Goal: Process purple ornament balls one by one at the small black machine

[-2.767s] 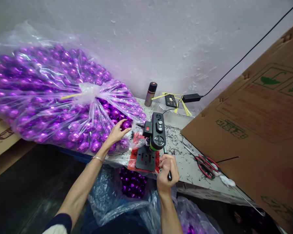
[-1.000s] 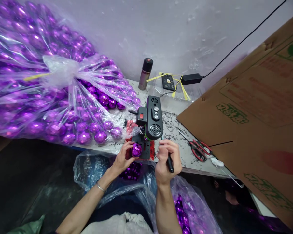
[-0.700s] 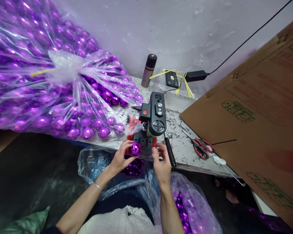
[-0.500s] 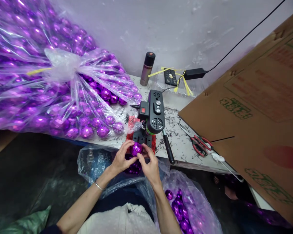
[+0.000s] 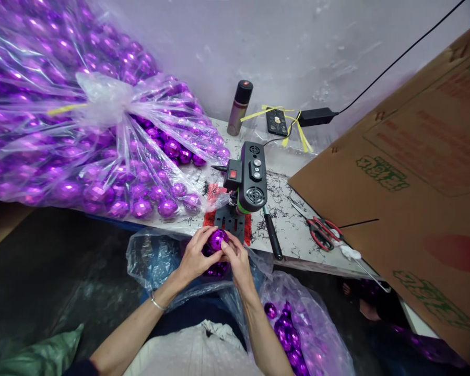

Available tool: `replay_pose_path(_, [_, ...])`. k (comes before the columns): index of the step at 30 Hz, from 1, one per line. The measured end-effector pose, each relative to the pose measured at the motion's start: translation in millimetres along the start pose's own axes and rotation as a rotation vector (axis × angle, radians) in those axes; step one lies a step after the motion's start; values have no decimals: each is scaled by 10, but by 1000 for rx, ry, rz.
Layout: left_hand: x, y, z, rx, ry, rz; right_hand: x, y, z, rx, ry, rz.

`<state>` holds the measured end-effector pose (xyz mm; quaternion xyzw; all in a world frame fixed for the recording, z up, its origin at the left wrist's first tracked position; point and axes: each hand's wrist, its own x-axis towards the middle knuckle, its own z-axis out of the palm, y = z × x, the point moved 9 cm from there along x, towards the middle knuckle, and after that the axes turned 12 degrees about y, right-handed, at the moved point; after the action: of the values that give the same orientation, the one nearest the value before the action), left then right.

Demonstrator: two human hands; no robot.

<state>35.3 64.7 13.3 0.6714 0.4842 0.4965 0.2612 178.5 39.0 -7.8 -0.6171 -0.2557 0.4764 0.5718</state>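
A shiny purple bauble (image 5: 218, 238) is held between both hands just in front of the workbench edge. My left hand (image 5: 196, 254) grips its left side with fingers and thumb. My right hand (image 5: 237, 257) closes on the right side, its thumb pressed on the bauble's face. Below the hands, more purple baubles (image 5: 217, 269) lie in a clear plastic bag (image 5: 149, 261) on the lap, partly hidden. Just beyond stands a small black bench machine (image 5: 254, 177) with a slotted base (image 5: 229, 222) and a black-handled lever (image 5: 272, 237).
A big tied bag of purple baubles (image 5: 113, 104) fills the left. Scissors (image 5: 321, 232) lie on the right of the bench (image 5: 293, 240), by a large cardboard box (image 5: 415, 183). Behind stand a spray can (image 5: 239, 108) and a power adapter (image 5: 317, 117). Another bauble bag (image 5: 317, 324) sits lower right.
The bauble has turned a little in my hands, and my right fingers have drawn in closer around it. The view has shifted slightly.
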Motion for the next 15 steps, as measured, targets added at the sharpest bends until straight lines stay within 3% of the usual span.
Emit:
replay_pose_path(11, [13, 12, 13, 3, -49, 11, 9, 72, 19, 11, -9, 99])
replay_pose_path(15, [-22, -33, 51, -2, -56, 3, 22, 58, -2, -5, 3, 26])
